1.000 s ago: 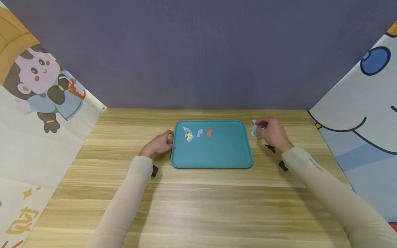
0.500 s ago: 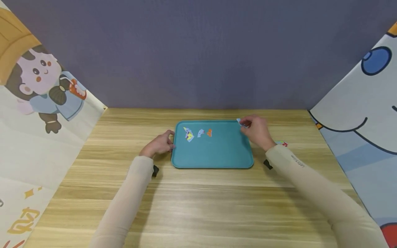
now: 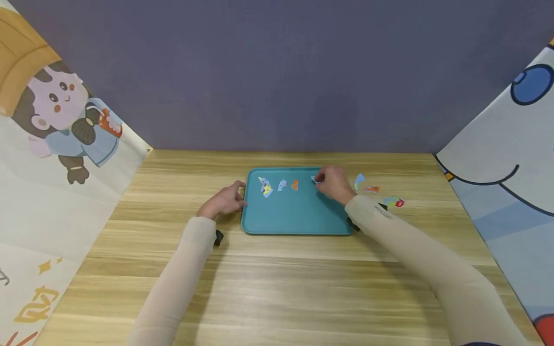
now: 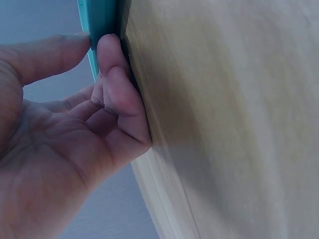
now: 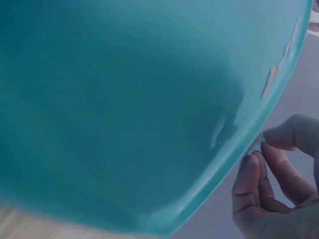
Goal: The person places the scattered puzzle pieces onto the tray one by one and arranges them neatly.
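The blue-green tray (image 3: 298, 216) lies on the wooden table. My left hand (image 3: 225, 200) holds its left edge; in the left wrist view the thumb touches the tray rim (image 4: 102, 20) and the other fingers are curled against its side. Between thumb and fingers, my right hand (image 3: 334, 184) pinches a small light-blue puzzle piece (image 5: 256, 144) over the tray's back right part. Most of that piece is hidden by the fingers in the head view. Along the tray's back left lie a yellow and purple piece (image 3: 266, 187), a pale blue piece (image 3: 282, 185) and an orange piece (image 3: 295, 184).
Right of the tray, several puzzle pieces lie on the table: a blue and yellow one (image 3: 358, 181), an orange one (image 3: 371, 189) and a green and red one (image 3: 395, 202). A dark grey wall (image 3: 285, 77) stands behind, with printed cartoon panels at both sides.
My right hand has moved left from the table beside the tray to above the tray, carrying the light-blue puzzle piece. Pieces on the right are uncovered. My left hand stays at the tray edge.
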A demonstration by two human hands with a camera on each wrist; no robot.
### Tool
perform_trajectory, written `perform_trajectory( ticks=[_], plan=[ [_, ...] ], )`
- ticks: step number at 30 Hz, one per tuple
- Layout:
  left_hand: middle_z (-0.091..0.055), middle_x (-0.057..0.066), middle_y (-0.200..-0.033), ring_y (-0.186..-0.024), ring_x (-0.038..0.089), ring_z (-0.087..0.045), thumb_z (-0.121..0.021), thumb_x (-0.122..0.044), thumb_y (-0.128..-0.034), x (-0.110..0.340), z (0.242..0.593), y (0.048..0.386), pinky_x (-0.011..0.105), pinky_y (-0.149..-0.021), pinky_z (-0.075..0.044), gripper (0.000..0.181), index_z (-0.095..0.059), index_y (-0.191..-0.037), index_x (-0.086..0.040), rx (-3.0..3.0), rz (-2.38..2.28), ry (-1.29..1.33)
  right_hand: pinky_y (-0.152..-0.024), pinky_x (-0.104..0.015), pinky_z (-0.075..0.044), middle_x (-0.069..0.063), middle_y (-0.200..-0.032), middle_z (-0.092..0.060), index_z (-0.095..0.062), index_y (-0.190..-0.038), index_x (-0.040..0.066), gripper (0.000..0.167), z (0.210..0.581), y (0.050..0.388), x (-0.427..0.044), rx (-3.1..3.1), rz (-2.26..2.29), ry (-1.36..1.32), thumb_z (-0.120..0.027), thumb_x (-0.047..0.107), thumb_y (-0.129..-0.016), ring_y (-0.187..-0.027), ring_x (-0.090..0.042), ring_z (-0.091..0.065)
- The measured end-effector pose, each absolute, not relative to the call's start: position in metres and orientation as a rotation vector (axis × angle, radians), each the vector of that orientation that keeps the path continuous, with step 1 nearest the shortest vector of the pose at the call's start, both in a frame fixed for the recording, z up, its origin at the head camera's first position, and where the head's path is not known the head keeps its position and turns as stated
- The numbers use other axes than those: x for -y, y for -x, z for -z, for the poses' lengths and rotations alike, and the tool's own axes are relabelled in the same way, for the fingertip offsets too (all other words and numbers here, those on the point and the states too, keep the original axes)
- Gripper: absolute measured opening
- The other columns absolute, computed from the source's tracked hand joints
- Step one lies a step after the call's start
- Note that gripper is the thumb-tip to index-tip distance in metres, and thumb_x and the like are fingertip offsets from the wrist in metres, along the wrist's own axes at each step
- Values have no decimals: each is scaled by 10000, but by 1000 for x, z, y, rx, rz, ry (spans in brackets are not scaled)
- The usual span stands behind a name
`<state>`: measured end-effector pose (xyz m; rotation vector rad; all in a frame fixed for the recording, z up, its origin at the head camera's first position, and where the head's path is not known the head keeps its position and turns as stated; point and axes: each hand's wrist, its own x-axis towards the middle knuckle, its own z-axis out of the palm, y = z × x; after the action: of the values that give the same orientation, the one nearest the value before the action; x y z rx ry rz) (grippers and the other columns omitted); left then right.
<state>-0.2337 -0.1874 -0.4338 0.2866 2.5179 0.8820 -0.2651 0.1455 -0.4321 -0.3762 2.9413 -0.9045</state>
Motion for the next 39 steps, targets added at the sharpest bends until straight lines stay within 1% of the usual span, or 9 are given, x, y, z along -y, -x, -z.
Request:
perform_trajectory(
  ticks=[6, 13, 20, 25, 29, 35, 39],
  plan=[
    [-636, 107, -932, -802, 202, -617, -594, -96, -927, 186, 433, 235, 395, -824, -447, 605, -263, -1430, -35, -2518, -888, -299, -726, -385, -479, -123, -901, -660, -703, -922, 8, 125, 437, 271, -134, -2943, 848, 326, -699, 66, -811, -824, -261, -601],
    [-629, 114, -954, -803, 201, -619, -601, -102, -926, 184, 434, 238, 381, -798, -459, 618, -257, -1436, -48, -2510, -896, -296, -682, -380, -494, -127, -942, -664, -711, -970, 15, 152, 441, 273, -123, -2891, 900, 293, -663, 62, -833, -816, -257, -605],
    [-632, 119, -957, -786, 195, -622, -601, -105, -923, 184, 435, 239, 377, -782, -463, 613, -264, -1432, -44, -2523, -881, -309, -656, -361, -501, -129, -942, -669, -718, -992, 31, 186, 443, 276, -117, -2927, 910, 228, -693, 67, -811, -802, -249, -613],
    [-634, 120, -962, -793, 196, -623, -603, -103, -923, 185, 435, 239, 381, -792, -461, 610, -268, -1428, -40, -2521, -884, -311, -646, -370, -501, -134, -953, -667, -716, -997, 28, 183, 443, 274, -115, -2921, 907, 231, -686, 69, -822, -807, -258, -613],
    [-633, 119, -966, -807, 201, -622, -603, -106, -924, 185, 436, 238, 388, -802, -459, 606, -271, -1427, -41, -2518, -886, -307, -663, -379, -502, -138, -980, -666, -714, -1013, 23, 192, 443, 274, -114, -2915, 895, 237, -675, 65, -831, -838, -267, -614],
    [-644, 125, -959, -831, 215, -620, -618, -106, -912, 187, 437, 237, 402, -839, -448, 597, -296, -1407, -23, -2551, -865, -329, -753, -402, -493, -142, -1042, -658, -702, -1056, 12, 217, 441, 273, -113, -2898, 853, 251, -678, 94, -856, -940, -292, -600],
    [-644, 125, -957, -836, 222, -618, -618, -105, -911, 188, 437, 237, 407, -839, -446, 593, -297, -1403, -21, -2551, -869, -330, -761, -404, -492, -152, -1063, -647, -689, -1084, 2, 243, 441, 274, -116, -2888, 864, 265, -674, 99, -861, -953, -293, -595]
  ],
)
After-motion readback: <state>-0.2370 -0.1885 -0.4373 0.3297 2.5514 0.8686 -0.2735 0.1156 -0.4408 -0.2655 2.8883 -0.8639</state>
